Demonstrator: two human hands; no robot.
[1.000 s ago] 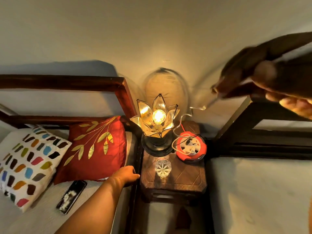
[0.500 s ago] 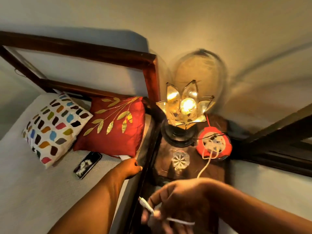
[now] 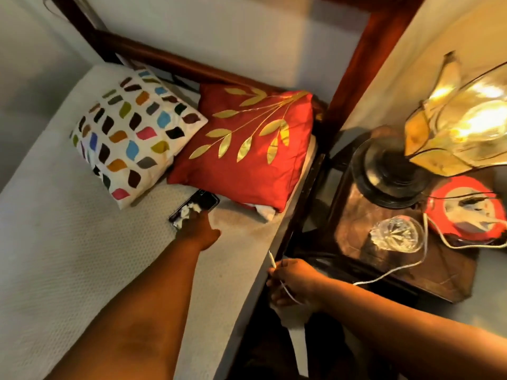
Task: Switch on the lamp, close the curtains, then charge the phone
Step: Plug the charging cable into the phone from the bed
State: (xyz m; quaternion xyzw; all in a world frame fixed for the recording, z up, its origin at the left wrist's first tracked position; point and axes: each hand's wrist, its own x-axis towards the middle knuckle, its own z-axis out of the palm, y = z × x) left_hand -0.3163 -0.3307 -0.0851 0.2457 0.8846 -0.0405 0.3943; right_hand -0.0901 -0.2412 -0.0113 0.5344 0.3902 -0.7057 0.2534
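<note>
White cable (image 3: 395, 270) runs from my right hand (image 3: 295, 278) up across the small wooden table (image 3: 406, 272) to the red round socket reel (image 3: 466, 207). I have that hand pinched shut on the cable's free end, thumb and fingers (image 3: 275, 294) closed around it, with the plug tip (image 3: 271, 258) poking up just above my knuckles, right at the edge of the mattress (image 3: 82, 242). My left hand (image 3: 197, 229) is stretched out over the mattress, and its fingertips (image 3: 195, 215) lie on the near end of the black phone (image 3: 195, 206); I cannot tell whether they are gripping it or only touching it, since the fingers look loosely extended. Beyond those fingertips the phone lies flat on the mattress, its far end just beside the lower edge of the red cushion (image 3: 247, 149), which leans against the patterned white cushion (image 3: 134, 135) to its left. Off to the right of my right hand's fingers, the glass ornament (image 3: 395, 233) sits on the table, and behind it the lamp (image 3: 450, 124) glows, its petal shade lit and its dark base touching the tabletop.
</note>
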